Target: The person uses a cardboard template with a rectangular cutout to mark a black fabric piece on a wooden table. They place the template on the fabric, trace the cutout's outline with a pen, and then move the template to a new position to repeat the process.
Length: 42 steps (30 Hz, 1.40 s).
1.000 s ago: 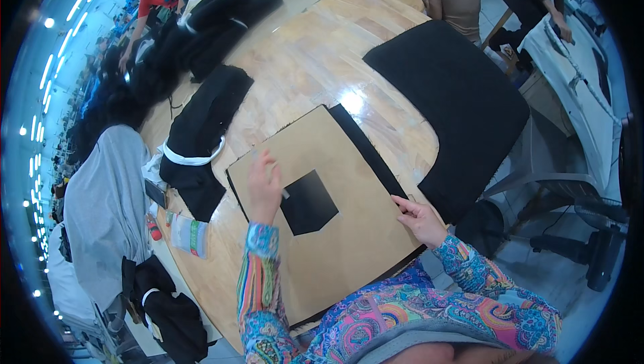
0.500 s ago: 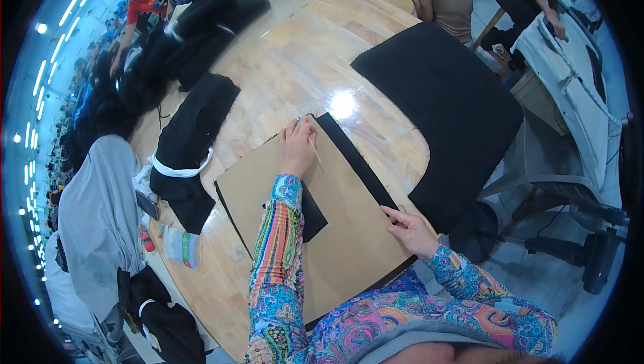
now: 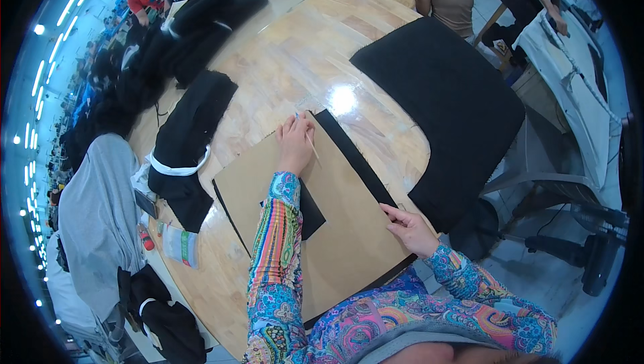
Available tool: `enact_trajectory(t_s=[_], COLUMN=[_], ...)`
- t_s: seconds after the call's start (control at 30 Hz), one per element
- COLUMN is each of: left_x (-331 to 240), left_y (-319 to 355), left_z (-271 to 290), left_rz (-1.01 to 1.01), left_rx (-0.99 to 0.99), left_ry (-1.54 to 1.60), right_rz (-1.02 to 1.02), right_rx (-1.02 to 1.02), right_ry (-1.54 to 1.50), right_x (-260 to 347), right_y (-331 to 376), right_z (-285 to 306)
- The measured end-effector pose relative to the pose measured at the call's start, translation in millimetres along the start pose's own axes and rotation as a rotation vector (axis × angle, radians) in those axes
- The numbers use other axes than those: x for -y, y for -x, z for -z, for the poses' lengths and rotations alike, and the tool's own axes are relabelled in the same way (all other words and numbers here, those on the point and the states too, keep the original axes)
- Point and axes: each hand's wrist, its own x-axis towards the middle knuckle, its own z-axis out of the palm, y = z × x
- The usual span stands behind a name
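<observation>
Our left hand (image 3: 294, 142) pinches a slender pale stick (image 3: 316, 154) between fingers, apparently for marking. Our right hand (image 3: 412, 232) pinches a tan rectangular card (image 3: 355, 230), seemingly steadying it over black cloth (image 3: 355, 157).

Plain tan on the cardboard sheet (image 3: 352, 223), solid black on the cloth (image 3: 354, 157) beneath and the large panel (image 3: 449, 109); multicoloured paisley and stripes on the sleeves (image 3: 276, 250); blond wood grain across the desk (image 3: 302, 55).

No lettering or numbers can be read
</observation>
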Motion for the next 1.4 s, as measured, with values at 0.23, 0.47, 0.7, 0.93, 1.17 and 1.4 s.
enact_trajectory(t_s=[0.23, 0.47, 0.7, 0.93, 1.17, 1.4], left_x=[-3.1, 14.6, 13.3, 10.6, 11.6, 10.8], left_y=[-3.2, 2.4, -2.3, -2.9, -2.5, -2.3], left_z=[-3.0, -3.0, -5.2, -0.4, 0.1, -3.4], left_rz=[-0.003, -0.011, -0.049, -0.034, -0.047, -0.04], left_rx=[0.005, -0.011, 0.019, 0.052, 0.057, 0.037], left_ry=[0.004, 0.002, 0.02, 0.023, 0.035, 0.022], right_rz=[0.036, -0.089, -0.118, -0.12, -0.17, -0.168], right_rx=[-0.073, -0.319, -0.449, -0.48, -0.476, -0.534], right_ry=[0.093, -0.087, -0.053, 0.01, -0.153, -0.129], right_x=[-4.8, -22.9, -34.0, -28.4, -29.9, -30.3], right_y=[7.3, 63.8, 70.1, 69.5, 72.3, 69.1], right_z=[4.3, -0.8, -2.0, -6.8, -11.8, -10.4])
